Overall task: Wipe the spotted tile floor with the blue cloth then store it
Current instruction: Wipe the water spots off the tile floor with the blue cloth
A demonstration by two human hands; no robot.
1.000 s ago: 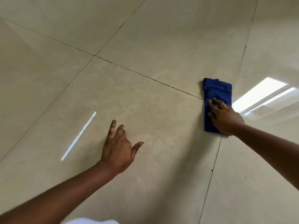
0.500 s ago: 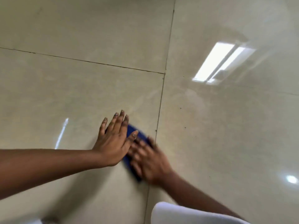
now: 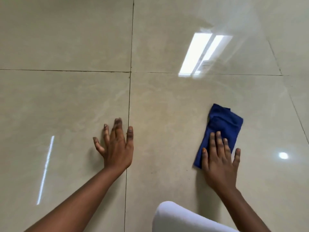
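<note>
Your right hand [image 3: 219,162] lies flat with straight fingers pressing the folded blue cloth [image 3: 223,126] onto the glossy tile floor [image 3: 66,101], grasping nothing. The cloth sits well to the right of the long grout line [image 3: 129,101]. Your left hand [image 3: 117,146] rests spread and released, just left of that line, index fingertip touching it.

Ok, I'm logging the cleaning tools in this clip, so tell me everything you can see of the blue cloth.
The blue cloth is dark blue, soft-looking fabric, folded into a rough oblong with creases and an uneven far end. It lies flat on the glossy beige tile floor, slanted, to the right of the grout line. The right hand presses its near half with straight, spread fingers. The left hand is apart from it.
</note>
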